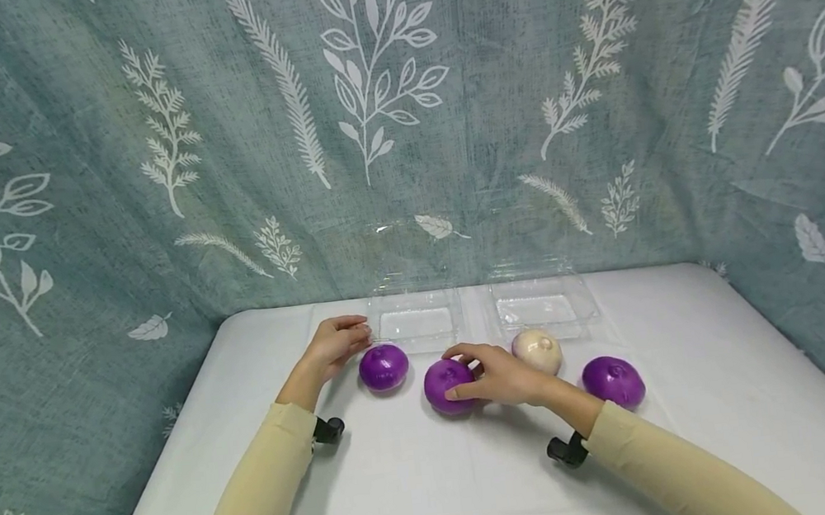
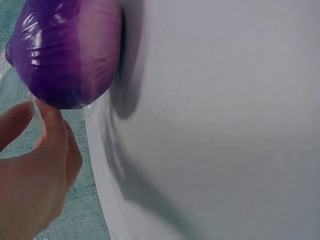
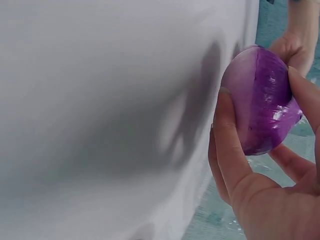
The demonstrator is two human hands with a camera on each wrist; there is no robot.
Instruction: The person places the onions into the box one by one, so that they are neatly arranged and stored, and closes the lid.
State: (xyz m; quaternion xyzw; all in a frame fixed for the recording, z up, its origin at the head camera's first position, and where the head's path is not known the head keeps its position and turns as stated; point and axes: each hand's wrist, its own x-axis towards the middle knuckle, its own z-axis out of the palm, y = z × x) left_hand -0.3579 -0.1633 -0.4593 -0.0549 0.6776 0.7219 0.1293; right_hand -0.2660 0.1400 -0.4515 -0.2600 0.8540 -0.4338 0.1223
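Note:
My right hand (image 1: 502,375) grips a purple onion (image 1: 439,383), thumb on the near side and fingers over the far side. The right wrist view shows the onion's pale half and purple half between thumb and fingers. At the left corner of a clear plastic box (image 1: 421,345), my left hand (image 1: 333,346) pinches the thin rim between thumb and forefinger. Just below those fingers sits another purple onion (image 1: 383,368), which fills the upper left of the left wrist view. This box has its lid raised at the back and holds nothing.
A second clear plastic box (image 1: 586,325), also lid up, stands to the right at the back. In front of it sit a white onion (image 1: 538,351) and a purple onion (image 1: 614,383), close to my right forearm. A patterned curtain (image 1: 407,200) hangs behind the white table (image 1: 405,490).

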